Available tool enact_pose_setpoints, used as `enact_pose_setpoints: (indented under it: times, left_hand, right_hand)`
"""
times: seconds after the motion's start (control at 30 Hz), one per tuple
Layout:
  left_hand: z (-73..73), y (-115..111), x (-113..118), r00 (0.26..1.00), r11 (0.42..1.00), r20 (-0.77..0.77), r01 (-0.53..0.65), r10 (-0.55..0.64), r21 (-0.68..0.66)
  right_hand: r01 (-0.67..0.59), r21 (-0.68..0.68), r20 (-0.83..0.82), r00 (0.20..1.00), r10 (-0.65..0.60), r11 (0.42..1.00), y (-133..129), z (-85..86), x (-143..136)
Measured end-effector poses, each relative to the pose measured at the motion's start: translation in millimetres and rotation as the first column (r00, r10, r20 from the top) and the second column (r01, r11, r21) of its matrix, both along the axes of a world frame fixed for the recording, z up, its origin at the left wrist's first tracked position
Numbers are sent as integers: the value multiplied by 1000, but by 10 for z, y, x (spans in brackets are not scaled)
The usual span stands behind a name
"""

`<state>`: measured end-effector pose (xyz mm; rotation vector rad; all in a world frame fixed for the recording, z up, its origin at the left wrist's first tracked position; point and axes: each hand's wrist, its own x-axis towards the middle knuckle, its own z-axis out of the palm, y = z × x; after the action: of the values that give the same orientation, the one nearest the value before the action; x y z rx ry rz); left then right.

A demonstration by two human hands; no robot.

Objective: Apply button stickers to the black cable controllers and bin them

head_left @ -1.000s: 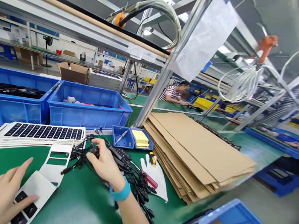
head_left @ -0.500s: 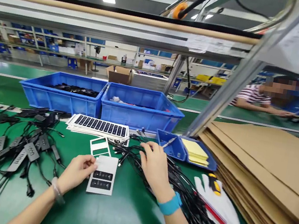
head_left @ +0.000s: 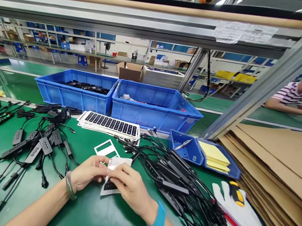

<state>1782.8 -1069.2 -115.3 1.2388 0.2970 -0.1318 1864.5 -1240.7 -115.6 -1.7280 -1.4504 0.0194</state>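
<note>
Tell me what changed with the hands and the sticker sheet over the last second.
The right hand left the pile of black cables and came over to the white sticker sheet, which the left hand already held; both hands now grip it, lifted off the green table. The blue bins and cardboard stack stayed put.

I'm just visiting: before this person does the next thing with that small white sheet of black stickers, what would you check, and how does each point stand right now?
1. Small white backing sheet with black stickers held by both hands: ok, left hand and right hand both grip it.
2. Sticker lifted from the sheet: cannot tell, the fingers hide it.
3. Black cable controllers within reach: ok, the tangled black cable pile lies just right of the hands.
4. More stickers on hand: ok, a stack of white sheets with black stickers lies ahead.
5. Emptied white frame sheet out of the way: ok, it lies beyond the hands.
</note>
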Motion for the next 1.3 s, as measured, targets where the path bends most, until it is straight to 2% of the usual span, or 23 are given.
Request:
enact_pose_setpoints:
  times: [0.1, 0.23, 0.37, 0.53, 0.63, 0.77, 0.93, 1.07, 1.17, 1.3]
  left_hand:
    - [32, 6, -8, 999, 1000, 41, 20, -21, 18]
    - [98, -8, -35, 989, 995, 141, 30, -43, 96]
    - [97, -64, -49, 975, 968, 222, -84, 30, 237]
    - [75, -120, -46, 966, 940, 248, -156, 80, 304]
    - [70, -112, -45, 975, 950, 210, -136, 77, 282]
    - [37, -77, -35, 981, 974, 179, -115, 81, 193]
    - [-2, -47, -22, 985, 989, 161, -89, 69, 119]
    - [-4, -51, -18, 989, 994, 137, -74, 63, 81]
    - [2, -75, -12, 986, 992, 149, -85, 71, 93]
    - [14, -99, -8, 983, 991, 175, -76, 55, 112]
  right_hand:
    - [27, 26, 10, 1000, -28, 999, 9, -14, -6]
    - [165, 65, -164, 975, -153, 984, 16, 37, 6]
    - [217, 29, -286, 937, -200, 976, 19, 70, 37]
    - [218, -12, -342, 916, -209, 976, 32, 20, 50]
    - [209, -27, -408, 891, -202, 978, 47, -35, 59]
    - [171, -34, -566, 809, -159, 985, 70, -93, 71]
    - [153, -7, -681, 723, -117, 988, 90, -69, 64]
    - [134, 4, -723, 685, -89, 991, 96, -54, 52]
    - [144, -4, -700, 706, -106, 990, 104, -71, 34]
    - [178, -35, -565, 808, -166, 983, 107, -92, 21]
